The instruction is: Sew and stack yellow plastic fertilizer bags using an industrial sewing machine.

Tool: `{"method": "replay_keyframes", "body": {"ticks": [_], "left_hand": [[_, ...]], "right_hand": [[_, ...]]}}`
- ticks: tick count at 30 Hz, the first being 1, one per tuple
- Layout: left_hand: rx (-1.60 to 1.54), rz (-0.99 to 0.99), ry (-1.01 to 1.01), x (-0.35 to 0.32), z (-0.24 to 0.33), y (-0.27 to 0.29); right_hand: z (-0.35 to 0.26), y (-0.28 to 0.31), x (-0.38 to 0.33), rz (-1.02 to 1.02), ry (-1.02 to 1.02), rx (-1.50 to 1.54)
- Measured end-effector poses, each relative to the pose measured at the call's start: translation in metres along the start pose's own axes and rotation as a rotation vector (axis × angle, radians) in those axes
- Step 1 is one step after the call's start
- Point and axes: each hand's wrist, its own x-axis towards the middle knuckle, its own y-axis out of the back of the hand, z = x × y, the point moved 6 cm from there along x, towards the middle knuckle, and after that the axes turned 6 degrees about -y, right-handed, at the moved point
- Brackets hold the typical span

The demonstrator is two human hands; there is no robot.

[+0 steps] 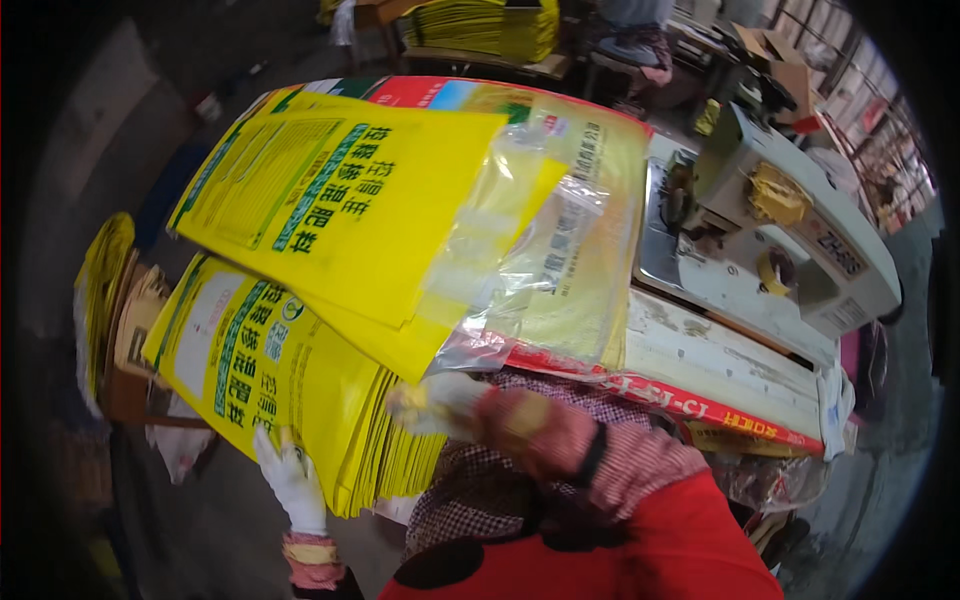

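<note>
My left hand [292,482], in a white glove, lies with fingers stretched out on the left edge of a stack of yellow printed bags [330,410]. My right hand [435,405], gloved and blurred by motion, is at the stack's right edge, just below the corner of an upper yellow bag; its finger positions are unclear. Above the stack, yellow bags [340,200] with clear plastic liners [478,255] sticking out lie fanned across the table. Beneath them spreads a larger pale-gold bag [580,230] with red borders.
A grey-green industrial sewing machine [800,215] stands at the right on a worn white table [720,345]. More yellow bags [480,30] are piled at the far side, and another bundle [105,300] sits at the far left. Cardboard boxes [775,70] stand behind the machine.
</note>
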Motion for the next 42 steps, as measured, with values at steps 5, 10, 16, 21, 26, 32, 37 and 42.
{"method": "replay_keyframes", "body": {"ticks": [5,10,16,21,26,32,37,42], "left_hand": [[-0.195,-0.245,-0.063,0.014,-0.008,-0.030],[-0.005,-0.177,-0.343,0.027,0.027,0.013],[0.021,-0.442,-0.366,0.030,0.054,0.023],[-0.021,-0.482,-0.440,0.049,0.078,0.052],[-0.266,-0.284,-0.722,0.074,0.165,0.107],[-0.199,-0.351,-0.959,0.134,0.261,0.050],[0.143,0.000,-1.087,0.185,0.272,-0.008],[0.102,-0.183,-0.964,0.214,0.283,-0.037]], "right_hand": [[-0.061,-0.138,-0.204,-0.427,0.806,-0.858],[-0.051,-0.189,-0.293,-0.636,1.314,-0.754],[-0.049,-0.222,-0.370,-0.340,0.925,-1.174],[-0.019,-0.194,-0.374,-0.042,2.018,-1.212],[-0.019,-0.207,-0.389,-0.381,2.273,-1.115],[-0.023,-0.196,-0.372,-0.613,1.435,-1.551],[-0.055,-0.182,-0.341,-0.036,1.254,-1.100],[-0.035,-0.159,-0.253,0.227,1.074,-1.859]]}}
